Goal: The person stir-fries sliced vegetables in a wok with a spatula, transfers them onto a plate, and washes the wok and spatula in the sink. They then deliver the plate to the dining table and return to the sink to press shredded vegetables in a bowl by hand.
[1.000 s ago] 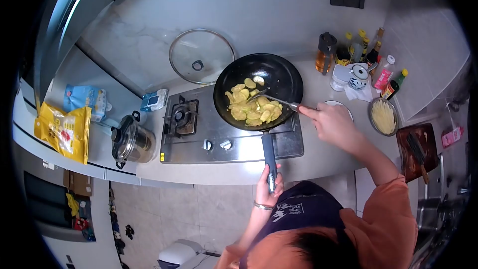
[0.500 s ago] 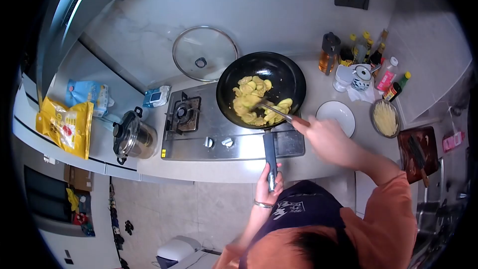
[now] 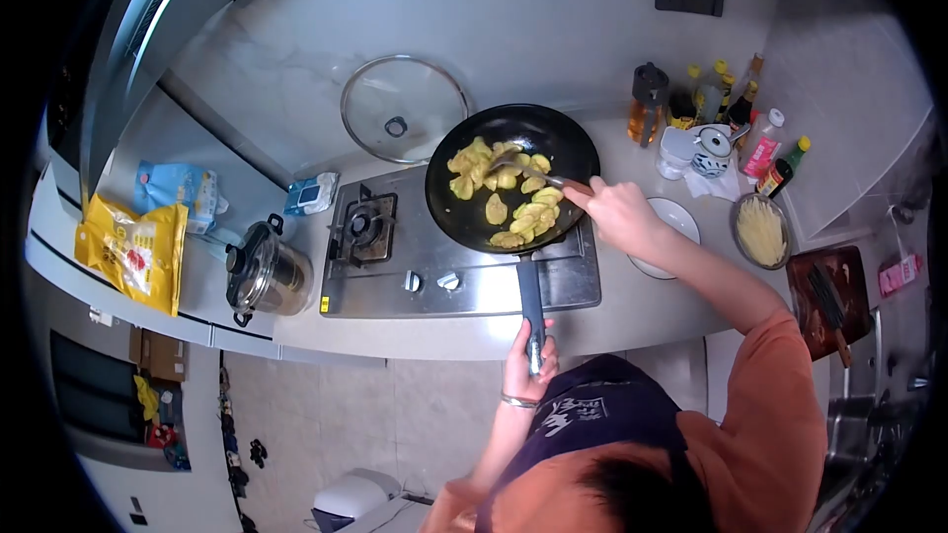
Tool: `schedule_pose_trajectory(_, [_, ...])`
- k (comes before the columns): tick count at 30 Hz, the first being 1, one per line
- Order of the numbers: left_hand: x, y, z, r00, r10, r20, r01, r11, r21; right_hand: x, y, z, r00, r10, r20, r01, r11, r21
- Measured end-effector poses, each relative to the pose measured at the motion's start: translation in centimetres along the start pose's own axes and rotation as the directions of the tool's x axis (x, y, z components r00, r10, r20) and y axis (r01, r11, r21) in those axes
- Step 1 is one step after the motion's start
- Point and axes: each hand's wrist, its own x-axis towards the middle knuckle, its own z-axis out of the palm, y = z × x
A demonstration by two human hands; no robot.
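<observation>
left hand point(image 3: 522, 367) is closed round one wok handle point(image 3: 530, 291). one spatula point(image 3: 566, 183) is held by the right hand point(image 3: 626, 218); two stove knobs point(image 3: 412, 282) are seen.

One wide-angle head view, from above, facing down and forward, wok point(image 3: 558, 143) and tabletop point(image 3: 434, 338) at middle distance

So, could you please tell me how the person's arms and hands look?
The left hand has a silvery band at its wrist; the right hand shows none. Both are ungloved. The orange sleeves are short.
</observation>
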Motion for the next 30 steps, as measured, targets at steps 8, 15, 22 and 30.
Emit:
schedule_pose_trajectory(8, [0.0,-0.4,0.3,0.999,0.025,-0.040,-0.024,1.000,0.002,-2.8,1.4,-2.3,0.999,0.013,0.043,-0.016,0.997,0.070])
schedule_pose_trajectory(15, [0.1,-0.4,0.5,0.999,0.025,-0.041,-0.025,1.000,0.007,-5.8,0.6,-11.0,0.985,-0.010,0.169,-0.009,0.994,0.111])
schedule_pose_trajectory(22, [0.1,-0.4,0.4,0.998,0.018,-0.065,-0.016,1.000,0.018,-3.1,0.4,-6.0,0.999,-0.036,0.034,0.033,0.995,0.091])
schedule_pose_trajectory(30, [0.0,-0.7,0.8,0.994,0.034,-0.107,-0.031,0.999,0.027,-1.9,1.5,-6.1,0.996,-0.071,0.048,0.067,0.995,0.076])
